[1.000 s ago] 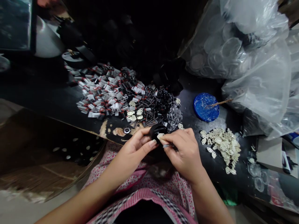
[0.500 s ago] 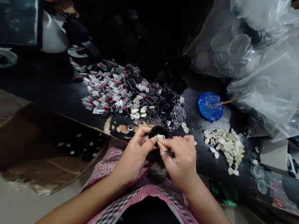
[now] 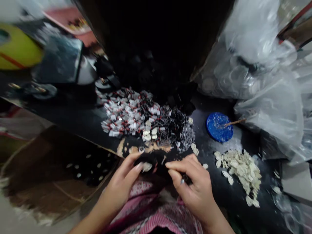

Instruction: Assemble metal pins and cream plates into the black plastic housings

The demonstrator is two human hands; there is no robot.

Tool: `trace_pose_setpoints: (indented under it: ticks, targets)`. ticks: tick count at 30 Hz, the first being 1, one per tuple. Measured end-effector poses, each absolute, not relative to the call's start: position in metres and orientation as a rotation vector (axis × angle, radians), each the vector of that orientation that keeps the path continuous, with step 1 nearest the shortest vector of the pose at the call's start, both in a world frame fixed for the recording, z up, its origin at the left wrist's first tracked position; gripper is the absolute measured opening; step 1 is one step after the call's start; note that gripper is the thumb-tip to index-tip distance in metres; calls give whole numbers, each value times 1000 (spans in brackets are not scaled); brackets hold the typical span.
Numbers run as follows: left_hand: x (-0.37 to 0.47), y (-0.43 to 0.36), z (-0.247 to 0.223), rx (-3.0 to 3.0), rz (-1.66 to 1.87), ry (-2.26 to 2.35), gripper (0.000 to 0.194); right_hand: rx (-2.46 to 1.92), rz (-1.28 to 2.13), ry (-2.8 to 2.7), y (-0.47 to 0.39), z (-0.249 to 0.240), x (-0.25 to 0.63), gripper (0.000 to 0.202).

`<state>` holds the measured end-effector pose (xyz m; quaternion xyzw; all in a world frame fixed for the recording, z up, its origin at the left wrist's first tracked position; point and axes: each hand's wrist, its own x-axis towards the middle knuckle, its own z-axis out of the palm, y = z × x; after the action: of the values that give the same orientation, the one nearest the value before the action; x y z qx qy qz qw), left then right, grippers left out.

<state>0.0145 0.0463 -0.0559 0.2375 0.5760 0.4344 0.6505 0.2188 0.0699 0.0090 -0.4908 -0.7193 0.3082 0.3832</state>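
Observation:
My left hand [image 3: 124, 178] is closed on the edge of a round black plastic housing [image 3: 152, 159]. A small cream plate [image 3: 147, 167] lies inside it, beside my thumb; motion blurs both. My right hand [image 3: 191, 182] is apart from the housing, to its right, with thumb and forefinger pinched together. A dark, rounded end of some object [image 3: 186, 178] shows among its curled fingers; its kind is hidden. Just left of those fingertips a tiny screw-like metal piece [image 3: 163, 159] shows against the black.
Behind my hands lie heaps of grey-white sleeves with red rings [image 3: 126, 113], springs [image 3: 165, 143] and small grey pins [image 3: 187, 138]. A blue lid of grease with a stick [image 3: 219, 126] and a pile of cream plates [image 3: 241, 169] are at right. An open carton [image 3: 48, 182] stands lower left.
My hands have moved apart: the left with the black housing to the left, the right away from the cream plate. The camera view has shifted, and the scene sits lower.

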Motion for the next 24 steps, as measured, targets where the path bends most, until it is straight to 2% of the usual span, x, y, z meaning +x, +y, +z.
trace_pose_setpoints:
  ticks: [4, 6, 8, 11, 12, 15, 18, 24]
  targets:
    - [-70, 15, -101, 613, 968, 1724, 45, -1258, 855, -1855, 84, 2, 212, 16]
    - [-97, 14, -107, 648, 1023, 1969, 51, -1229, 877, -1880, 93, -3, 207, 16]
    - [-105, 28, -91, 790, 1136, 2060, 47, -1165, 865, -1880, 98, -8, 204, 16]
    - [-91, 83, -47, 1129, 1181, 1902, 24, -1065, 758, -1831, 102, -16, 202, 17]
    - [-85, 109, -34, 1290, 1199, 1860, 23, -1044, 718, -1814, 101, -18, 203, 17]
    - [-76, 191, -10, 1584, 1239, 1854, 27, -1061, 669, -1793, 99, -24, 206, 18]
    - [-77, 248, -14, 1689, 1201, 1885, 40, -1154, 694, -1769, 97, -28, 209, 15]
    - [-74, 254, -28, 1827, 1124, 1871, 41, -1220, 755, -1709, 97, -34, 209, 13]
